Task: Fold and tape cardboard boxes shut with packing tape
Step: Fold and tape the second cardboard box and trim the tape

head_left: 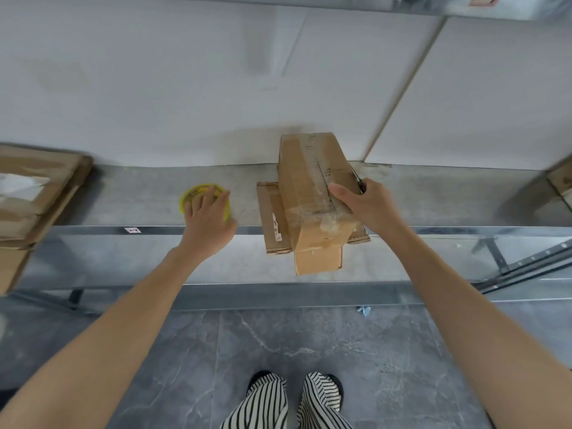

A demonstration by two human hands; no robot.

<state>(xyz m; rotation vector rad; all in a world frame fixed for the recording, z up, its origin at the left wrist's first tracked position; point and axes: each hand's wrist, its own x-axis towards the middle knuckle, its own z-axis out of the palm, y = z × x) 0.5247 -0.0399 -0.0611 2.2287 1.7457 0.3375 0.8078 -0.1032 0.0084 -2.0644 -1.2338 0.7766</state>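
Gripping the upper cardboard box [309,187] on the shelf [123,193], your right hand [368,205] has a thin dark tool [359,181] by its fingers; clear tape covers the top seam, so it seems sealed; it rests on a flatter box [270,218]; your left hand [207,218] covers the yellow tape roll [195,193], grip uncertain.

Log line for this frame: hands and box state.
left hand holds tape roll on shelf | right hand grips taped box, dark tool between fingers | taped box sits on flat cardboard
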